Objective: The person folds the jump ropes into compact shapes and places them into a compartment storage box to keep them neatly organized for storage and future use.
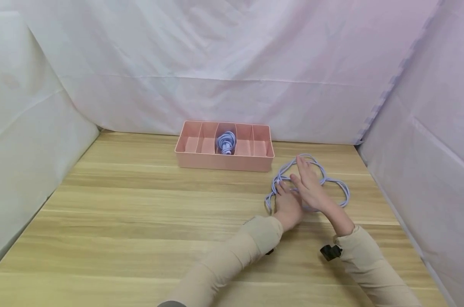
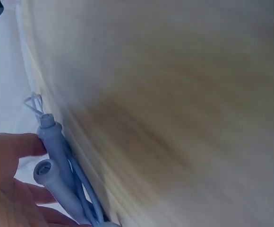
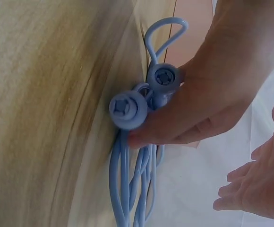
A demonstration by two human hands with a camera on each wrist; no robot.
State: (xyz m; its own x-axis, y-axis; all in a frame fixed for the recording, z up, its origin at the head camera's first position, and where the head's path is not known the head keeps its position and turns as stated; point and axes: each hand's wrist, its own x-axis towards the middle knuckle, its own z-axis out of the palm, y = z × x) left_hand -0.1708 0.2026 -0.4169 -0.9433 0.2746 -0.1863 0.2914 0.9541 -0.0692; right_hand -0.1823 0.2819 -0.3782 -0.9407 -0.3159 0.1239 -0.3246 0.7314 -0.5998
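Note:
A light blue jump rope (image 1: 347, 195) lies in loose loops on the right side of the table. My left hand (image 1: 289, 208) holds its two handles: in the left wrist view the thumb is against one handle (image 2: 54, 144), and fingers sit behind the other handle (image 2: 61, 191). Seen from the right wrist, both handle ends face the camera and the doubled cord (image 3: 118, 175) trails below them. Over the loops hovers my right hand (image 1: 311, 187), fingers extended, palm turned toward the left hand, holding nothing. It crosses just behind the left hand in the head view.
At the back of the wooden table (image 1: 139, 221) stands a pink box (image 1: 224, 163) divided into several compartments. A second coiled blue jump rope (image 1: 226, 141) sits in its middle compartment. White cloth walls (image 1: 224, 98) border the table at the back and both sides.

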